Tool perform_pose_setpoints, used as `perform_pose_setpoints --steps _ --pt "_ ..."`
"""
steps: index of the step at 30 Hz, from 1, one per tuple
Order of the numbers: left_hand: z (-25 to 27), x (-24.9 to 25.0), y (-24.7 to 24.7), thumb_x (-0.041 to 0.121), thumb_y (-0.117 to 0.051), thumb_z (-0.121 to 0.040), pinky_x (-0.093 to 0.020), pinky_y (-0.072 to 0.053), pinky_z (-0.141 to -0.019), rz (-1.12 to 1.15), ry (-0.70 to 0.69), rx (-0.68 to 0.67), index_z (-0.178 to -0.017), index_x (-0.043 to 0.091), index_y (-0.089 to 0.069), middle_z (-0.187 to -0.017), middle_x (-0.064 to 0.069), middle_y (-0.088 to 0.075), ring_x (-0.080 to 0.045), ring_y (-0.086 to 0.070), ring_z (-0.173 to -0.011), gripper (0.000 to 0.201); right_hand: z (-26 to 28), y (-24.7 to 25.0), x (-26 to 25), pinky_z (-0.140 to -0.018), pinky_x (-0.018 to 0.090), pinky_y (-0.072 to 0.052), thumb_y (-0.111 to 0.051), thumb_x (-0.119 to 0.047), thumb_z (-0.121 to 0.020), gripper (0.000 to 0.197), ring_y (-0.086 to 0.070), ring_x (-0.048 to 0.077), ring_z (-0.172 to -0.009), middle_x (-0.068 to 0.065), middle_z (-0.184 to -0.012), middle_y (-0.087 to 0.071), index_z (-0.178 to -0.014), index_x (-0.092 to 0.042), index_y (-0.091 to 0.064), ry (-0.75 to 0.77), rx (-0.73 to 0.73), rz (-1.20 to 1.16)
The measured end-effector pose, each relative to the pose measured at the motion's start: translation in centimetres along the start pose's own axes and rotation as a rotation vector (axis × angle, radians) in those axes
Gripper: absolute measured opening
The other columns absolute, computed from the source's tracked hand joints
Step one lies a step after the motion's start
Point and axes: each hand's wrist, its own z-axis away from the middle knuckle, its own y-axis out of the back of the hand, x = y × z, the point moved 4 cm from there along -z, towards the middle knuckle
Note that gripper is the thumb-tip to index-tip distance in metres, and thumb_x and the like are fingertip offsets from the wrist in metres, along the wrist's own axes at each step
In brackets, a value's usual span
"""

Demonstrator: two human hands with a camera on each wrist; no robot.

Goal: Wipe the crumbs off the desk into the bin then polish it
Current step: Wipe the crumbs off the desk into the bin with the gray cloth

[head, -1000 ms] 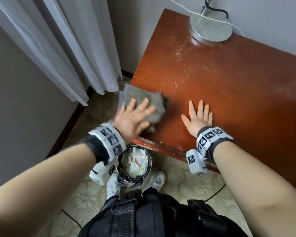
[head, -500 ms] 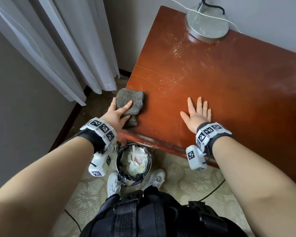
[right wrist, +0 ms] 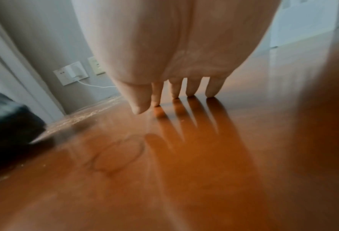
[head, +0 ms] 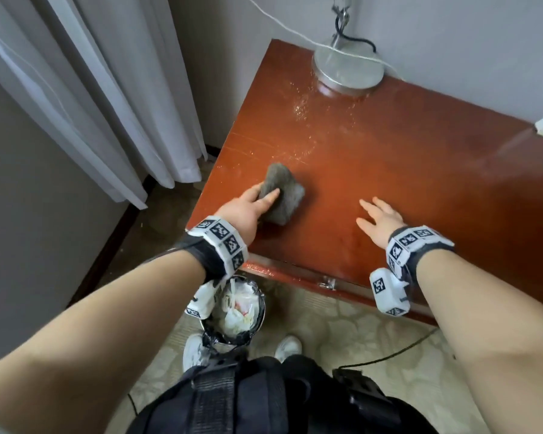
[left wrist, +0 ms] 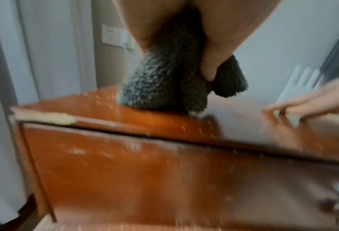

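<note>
My left hand grips a bunched grey cloth on the red-brown desk, a little in from its left front corner. In the left wrist view the thumb and fingers pinch the fuzzy cloth from both sides. My right hand lies open to the right of the cloth, its straight fingers touching the wood. Pale crumbs are scattered at the back, near the lamp base. A small bin with a black liner stands on the floor below the desk's front edge, under my left wrist.
A round metal lamp base with cords sits at the desk's back edge against the wall. White curtains hang to the left. My feet in white shoes flank the bin on the patterned carpet.
My left hand has bunched up the cloth and carried it from the desk's left front edge inward, further onto the desk. The right hand has stayed flat in place.
</note>
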Motion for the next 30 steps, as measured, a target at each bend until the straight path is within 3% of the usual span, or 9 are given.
perform_pose_setpoints --steps 2,4,7,9,11,14,19,26,30 --pt "-0.4 1.8 -2.2 0.03 -0.05 -0.094 -0.034 -0.007 -0.118 -0.089 0.048 -0.087 -0.148 0.036 0.001 -0.157 -0.002 0.001 -0.027 -0.005 -0.145 0.074 -0.1 0.0 1.1 -0.118 0.044 -0.015 -0.035 -0.041 -0.098 0.053 -0.008 0.023 -0.145 -0.009 -0.158 -0.006 -0.147 -0.034 -0.018 0.046 -0.019 0.059" --pt "-0.2 3.2 -3.5 0.051 -0.043 -0.091 -0.04 0.002 -0.117 -0.029 0.119 -0.037 -0.146 0.034 0.012 -0.158 -0.002 0.0 -0.028 0.003 -0.145 0.08 -0.3 -0.3 1.7 -0.117 0.043 -0.014 -0.034 -0.043 -0.097 0.055 -0.005 0.022 -0.146 -0.008 -0.158 -0.003 -0.148 -0.035 -0.015 0.094 -0.014 0.117" --pt "-0.4 3.4 -3.5 0.052 -0.042 -0.091 -0.042 0.005 -0.116 0.083 0.347 0.148 -0.148 0.021 0.014 -0.158 -0.004 -0.007 -0.027 0.003 -0.145 0.085 -0.3 -1.2 2.1 -0.117 0.043 -0.007 -0.032 -0.047 -0.097 0.061 0.005 0.02 -0.146 -0.004 -0.159 0.007 -0.149 -0.033 -0.003 0.149 -0.035 0.185" --pt "-0.8 3.5 -3.4 0.047 -0.037 -0.095 -0.045 0.006 -0.117 -0.016 0.408 0.128 -0.15 0.023 0.0 -0.158 -0.001 -0.004 -0.028 0.005 -0.145 0.07 -0.3 -1.9 2.5 -0.117 0.041 -0.005 -0.028 -0.048 -0.097 0.064 0.011 0.02 -0.146 -0.001 -0.158 0.014 -0.149 -0.031 0.004 0.178 -0.047 0.232" --pt "-1.0 4.9 -4.3 0.041 -0.031 -0.099 -0.046 0.007 -0.116 -0.128 0.259 -0.001 -0.149 0.027 -0.011 -0.158 0.005 -0.001 -0.027 0.007 -0.145 0.056 -0.4 -2.4 2.6 -0.117 0.039 -0.003 -0.026 -0.049 -0.097 0.064 0.014 0.02 -0.146 0.001 -0.157 0.017 -0.149 -0.029 0.007 0.199 -0.043 0.255" --pt "-0.1 8.4 -6.8 0.036 -0.03 -0.1 -0.041 0.008 -0.115 -0.219 -0.043 -0.163 -0.148 0.029 -0.015 -0.157 0.008 0.0 -0.023 0.008 -0.145 0.051 -0.7 -2.9 2.8 -0.117 0.038 0.003 -0.026 -0.048 -0.097 0.065 0.016 0.022 -0.145 0.003 -0.157 0.019 -0.149 -0.028 0.008 0.225 -0.048 0.249" --pt "0.6 9.1 -8.0 0.036 -0.031 -0.1 -0.037 0.007 -0.116 -0.216 -0.057 -0.17 -0.147 0.034 -0.017 -0.157 0.012 -0.001 -0.018 0.006 -0.145 0.05 -0.8 -2.8 3.1 -0.117 0.039 0.008 -0.026 -0.047 -0.098 0.066 0.019 0.024 -0.144 0.005 -0.156 0.021 -0.149 -0.026 0.01 0.266 -0.061 0.249" --pt "1.5 -1.4 -1.7 0.031 -0.039 -0.098 -0.043 -0.003 -0.116 -0.041 0.465 0.143 -0.144 0.031 -0.031 -0.157 0.006 -0.014 -0.025 -0.008 -0.145 0.046 -0.5 -2.5 2.9 -0.117 0.04 0.009 -0.023 -0.047 -0.098 0.065 0.021 0.025 -0.144 0.006 -0.155 0.024 -0.149 -0.026 0.012 0.246 -0.107 0.258" --pt "2.9 -3.2 0.9 0.022 -0.043 -0.098 -0.047 -0.011 -0.116 0.177 0.517 0.352 -0.139 0.023 -0.041 -0.155 0.007 -0.021 -0.032 -0.014 -0.143 0.041 -0.8 -0.5 1.8 -0.118 0.041 0.0 -0.03 -0.044 -0.098 0.062 0.014 0.024 -0.146 0.002 -0.158 0.014 -0.15 -0.029 0.002 0.213 -0.13 0.143"
